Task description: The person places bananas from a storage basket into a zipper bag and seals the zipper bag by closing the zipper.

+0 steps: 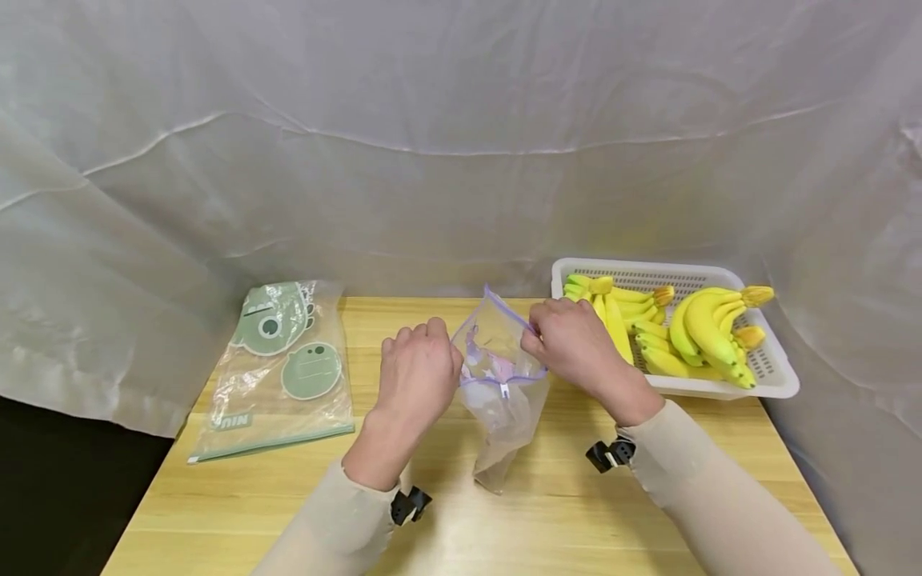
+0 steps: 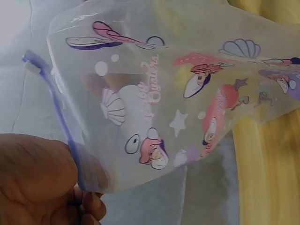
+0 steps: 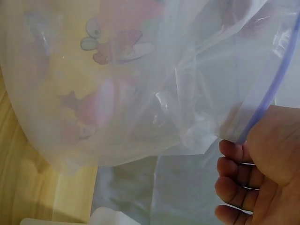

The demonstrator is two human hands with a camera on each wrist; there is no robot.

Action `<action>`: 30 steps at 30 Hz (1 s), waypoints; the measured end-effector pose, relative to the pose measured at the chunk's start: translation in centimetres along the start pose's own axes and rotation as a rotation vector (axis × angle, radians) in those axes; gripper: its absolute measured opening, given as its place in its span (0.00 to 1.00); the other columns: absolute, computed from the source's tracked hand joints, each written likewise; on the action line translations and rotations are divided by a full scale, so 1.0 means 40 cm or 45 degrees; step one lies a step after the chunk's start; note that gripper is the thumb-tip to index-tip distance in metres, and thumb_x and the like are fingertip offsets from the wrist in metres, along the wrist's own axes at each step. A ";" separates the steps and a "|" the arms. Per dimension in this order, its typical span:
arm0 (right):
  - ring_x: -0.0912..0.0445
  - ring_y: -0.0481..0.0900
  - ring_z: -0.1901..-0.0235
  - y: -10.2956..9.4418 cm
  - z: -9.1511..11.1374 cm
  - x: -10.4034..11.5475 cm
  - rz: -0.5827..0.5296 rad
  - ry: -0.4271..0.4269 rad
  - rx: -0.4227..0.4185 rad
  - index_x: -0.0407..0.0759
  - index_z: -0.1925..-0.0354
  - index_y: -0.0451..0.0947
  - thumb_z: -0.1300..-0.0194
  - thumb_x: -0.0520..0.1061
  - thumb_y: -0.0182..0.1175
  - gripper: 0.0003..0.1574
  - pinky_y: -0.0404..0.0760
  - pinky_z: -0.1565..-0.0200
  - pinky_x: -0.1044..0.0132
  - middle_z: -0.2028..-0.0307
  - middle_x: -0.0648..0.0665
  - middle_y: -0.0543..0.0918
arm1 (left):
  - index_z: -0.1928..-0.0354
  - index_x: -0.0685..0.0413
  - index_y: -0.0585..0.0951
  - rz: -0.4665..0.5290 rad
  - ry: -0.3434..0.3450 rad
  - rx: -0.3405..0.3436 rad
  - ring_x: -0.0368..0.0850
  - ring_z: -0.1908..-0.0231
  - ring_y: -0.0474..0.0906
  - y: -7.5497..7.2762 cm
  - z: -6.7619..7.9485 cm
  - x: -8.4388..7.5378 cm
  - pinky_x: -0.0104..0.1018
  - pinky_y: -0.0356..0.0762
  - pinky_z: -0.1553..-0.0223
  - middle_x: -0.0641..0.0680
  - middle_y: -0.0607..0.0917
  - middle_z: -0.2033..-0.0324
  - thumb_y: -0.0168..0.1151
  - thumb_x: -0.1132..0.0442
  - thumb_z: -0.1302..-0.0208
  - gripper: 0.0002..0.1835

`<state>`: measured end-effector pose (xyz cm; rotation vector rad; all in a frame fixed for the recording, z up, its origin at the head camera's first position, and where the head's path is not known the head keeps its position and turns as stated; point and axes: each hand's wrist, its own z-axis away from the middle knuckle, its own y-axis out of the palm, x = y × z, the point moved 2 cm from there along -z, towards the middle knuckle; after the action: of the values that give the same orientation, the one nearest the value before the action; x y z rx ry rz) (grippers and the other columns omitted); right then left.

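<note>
A translucent zip bag (image 1: 511, 408) with a purple zip edge hangs between my two hands over the table, its mouth spread apart. My left hand (image 1: 421, 368) pinches one side of the mouth, and my right hand (image 1: 572, 340) grips the opposite side. In the left wrist view the bag (image 2: 140, 93) shows printed shells, stars and pink cartoon figures, with the left thumb and fingers (image 2: 37, 173) at its zip edge. Curled fingers of the right hand (image 3: 276, 145) hold the purple edge in the right wrist view. Nothing is visible inside the bag.
A white perforated basket (image 1: 785, 384) holding several bunches of yellow bananas (image 1: 709, 324) stands at the right rear. Flat on the left of the wooden table (image 1: 274, 512) lies a clear zip bag (image 1: 252, 392) with green prints. Grey cloth (image 1: 432, 200) hangs behind the table.
</note>
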<state>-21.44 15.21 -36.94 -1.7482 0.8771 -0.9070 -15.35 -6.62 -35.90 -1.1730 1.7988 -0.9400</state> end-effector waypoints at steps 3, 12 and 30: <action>0.49 0.73 0.71 0.003 0.000 -0.007 0.011 -0.001 0.007 0.47 0.76 0.74 0.35 0.44 0.59 0.12 0.70 0.60 0.51 0.76 0.49 0.75 | 0.74 0.52 0.72 0.097 -0.052 0.200 0.51 0.77 0.71 -0.017 -0.002 0.007 0.44 0.65 0.70 0.50 0.73 0.81 0.57 0.64 0.32 0.10; 0.49 0.77 0.68 0.025 -0.002 -0.030 -0.109 0.060 0.046 0.46 0.71 0.79 0.30 0.47 0.57 0.12 0.73 0.56 0.48 0.72 0.49 0.80 | 0.71 0.50 0.75 0.325 -0.136 0.385 0.46 0.78 0.73 -0.045 -0.019 0.008 0.43 0.71 0.71 0.48 0.77 0.79 0.60 0.59 0.34 0.08; 0.52 0.73 0.75 -0.031 0.017 -0.044 -0.314 0.289 0.101 0.47 0.73 0.75 0.33 0.46 0.55 0.11 0.70 0.68 0.59 0.77 0.48 0.77 | 0.71 0.53 0.75 0.116 -0.127 0.155 0.53 0.72 0.73 -0.005 -0.029 -0.017 0.48 0.68 0.66 0.51 0.77 0.77 0.61 0.62 0.32 0.09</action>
<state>-21.45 17.37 -36.29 -1.7321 0.7669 -1.3048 -16.14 -5.84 -35.08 -1.0353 1.6775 -0.9090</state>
